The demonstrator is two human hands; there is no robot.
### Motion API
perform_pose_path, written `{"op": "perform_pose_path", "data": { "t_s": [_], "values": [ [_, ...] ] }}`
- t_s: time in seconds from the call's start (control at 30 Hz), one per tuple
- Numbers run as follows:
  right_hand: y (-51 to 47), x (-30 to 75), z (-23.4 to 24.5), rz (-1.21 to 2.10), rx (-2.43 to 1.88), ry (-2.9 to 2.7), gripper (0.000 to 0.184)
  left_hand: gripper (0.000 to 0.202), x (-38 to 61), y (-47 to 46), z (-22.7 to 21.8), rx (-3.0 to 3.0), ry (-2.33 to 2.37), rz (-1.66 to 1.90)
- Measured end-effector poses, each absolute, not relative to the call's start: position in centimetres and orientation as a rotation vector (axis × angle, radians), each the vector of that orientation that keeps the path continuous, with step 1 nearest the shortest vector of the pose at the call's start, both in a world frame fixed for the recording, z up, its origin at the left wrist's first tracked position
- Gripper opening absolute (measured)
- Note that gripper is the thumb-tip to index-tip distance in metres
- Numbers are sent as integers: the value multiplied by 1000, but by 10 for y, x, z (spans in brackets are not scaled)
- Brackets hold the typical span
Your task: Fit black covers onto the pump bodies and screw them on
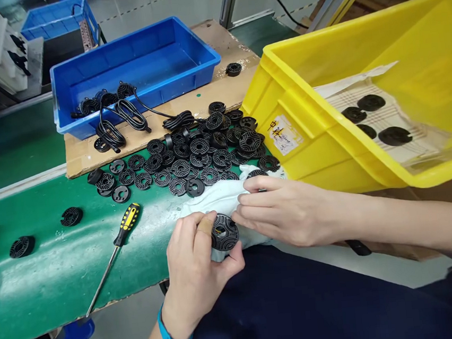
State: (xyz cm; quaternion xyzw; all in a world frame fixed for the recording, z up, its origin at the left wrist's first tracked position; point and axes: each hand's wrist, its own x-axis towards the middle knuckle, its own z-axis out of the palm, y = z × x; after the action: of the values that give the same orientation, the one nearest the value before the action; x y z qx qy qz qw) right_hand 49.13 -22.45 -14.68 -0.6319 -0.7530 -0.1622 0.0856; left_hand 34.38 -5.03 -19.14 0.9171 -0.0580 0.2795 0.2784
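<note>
My left hand (197,260), with a blue band at its wrist, pinches a round black plastic disc (225,236) with curved grooves between thumb and fingers. A tan wrap covers part of one finger. My right hand (281,209) is closed, its fingertips at the disc's right edge; whatever is in them is hidden. Under and behind both hands lies a pale blue cloth (216,197). Just beyond it spreads a pile of similar black discs (201,161) on the green table (150,259). A yellow and black screwdriver (125,227) lies to the left, its tip at the table's front edge.
A blue bin (135,61) at the back holds corded black parts, with coiled black cables (128,115) hanging over its rim. It stands on cardboard (85,159). To the right, a large yellow bin (311,140) contains several discs on paper. Two loose discs (71,216) lie far left.
</note>
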Motion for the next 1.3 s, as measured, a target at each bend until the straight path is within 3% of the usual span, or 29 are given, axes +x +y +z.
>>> {"op": "perform_pose_path", "data": {
  "t_s": [0.63,0.73,0.93,1.3],
  "values": [
    [-225,493,-147,-490,-1901,-2241,46,49,347,-38,-191,2314,-237,573],
    [-225,493,-146,-459,-1902,-2243,47,50,343,-34,-187,2262,-209,643],
    [-225,492,-146,-457,-1944,-2219,46,48,330,-8,-180,1793,278,1174],
    [-224,492,-143,-429,-1914,-2245,51,57,329,-11,-200,2075,164,997]
  ]
}}
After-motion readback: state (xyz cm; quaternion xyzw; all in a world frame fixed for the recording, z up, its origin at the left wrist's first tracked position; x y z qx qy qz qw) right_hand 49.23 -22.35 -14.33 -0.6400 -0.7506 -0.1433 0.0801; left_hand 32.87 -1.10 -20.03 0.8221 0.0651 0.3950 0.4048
